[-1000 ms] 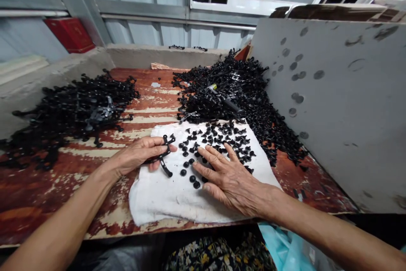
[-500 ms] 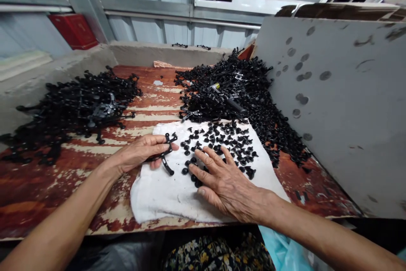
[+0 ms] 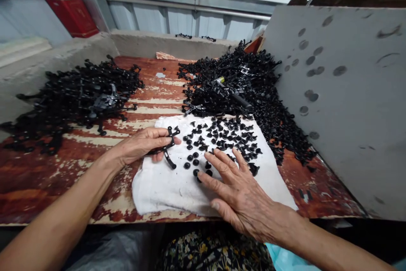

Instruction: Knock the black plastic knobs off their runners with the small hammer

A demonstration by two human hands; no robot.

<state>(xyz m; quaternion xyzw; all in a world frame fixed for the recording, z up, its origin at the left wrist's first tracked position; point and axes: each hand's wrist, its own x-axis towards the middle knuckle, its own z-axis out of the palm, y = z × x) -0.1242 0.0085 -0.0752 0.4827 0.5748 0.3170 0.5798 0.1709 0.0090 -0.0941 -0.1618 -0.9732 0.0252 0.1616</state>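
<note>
While the tabletop (image 3: 152,74) carries a white cloth (image 3: 165,197) along its front edge, left hand (image 3: 136,146) pinches a black linkage (image 3: 170,159) by the cloth's left edge; right hand (image 3: 241,190) spread over black studs (image 3: 187,165), no grip visible. Linkage: likely light, stiff, joints may swing; hold mid-bar. Studs: probably light, slippery; take by rim.

Worn red-brn tabletop (image 3: 38,188) is streaked w/ pale bare patches. Wht cloth (image 3: 177,197) is spread nr front edge, approx. mid. Tangled blk heap (image 3: 72,97) is piled on L; 2nd blk heap (image 3: 222,102) is piled back R, strung out twd R front. Btwn heaps, sm. pale scrap (image 3: 160,75) is seen; nr R front edge, sm. dark strips (image 3: 309,195) are scattered.
</note>
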